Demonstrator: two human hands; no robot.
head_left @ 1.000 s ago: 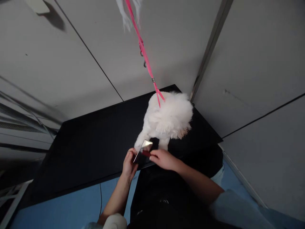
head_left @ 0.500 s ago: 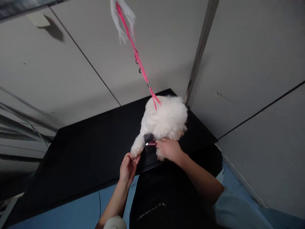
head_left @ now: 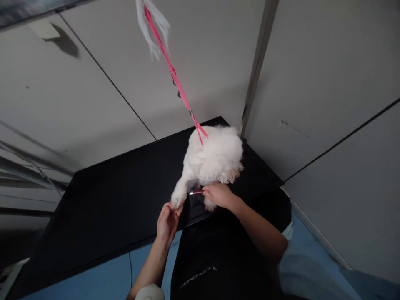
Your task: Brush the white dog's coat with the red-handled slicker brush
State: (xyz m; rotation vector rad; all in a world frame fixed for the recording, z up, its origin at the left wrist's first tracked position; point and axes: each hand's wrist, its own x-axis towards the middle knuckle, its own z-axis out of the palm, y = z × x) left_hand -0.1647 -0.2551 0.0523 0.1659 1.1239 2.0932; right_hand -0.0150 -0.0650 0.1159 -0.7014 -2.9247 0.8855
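Observation:
A fluffy white dog point(head_left: 215, 156) stands on a black grooming table point(head_left: 125, 191), a pink loop leash point(head_left: 170, 64) running up from its neck. My left hand point(head_left: 168, 221) is closed on the paw of its outstretched front leg point(head_left: 179, 193). In my right hand point(head_left: 219, 194) is a slicker brush with a dark red handle point(head_left: 196, 192). Its greyish head is blurred and sits beside the inner side of that leg; whether it touches the fur, I cannot tell. The dog's other front paw point(head_left: 209, 204) shows just below my right hand.
Pale wall panels point(head_left: 103, 96) stand close behind the table, with a metal corner strip point(head_left: 259, 62) and another wall point(head_left: 337, 83) on the right. Metal bars and a hose point(head_left: 25, 171) are at the left. Below lies a blue floor point(head_left: 103, 271) with a thin cable point(head_left: 130, 268).
The brush has moved slightly down and turned beside the raised leg. My left hand keeps the paw in about the same place. The whole view has shifted a little.

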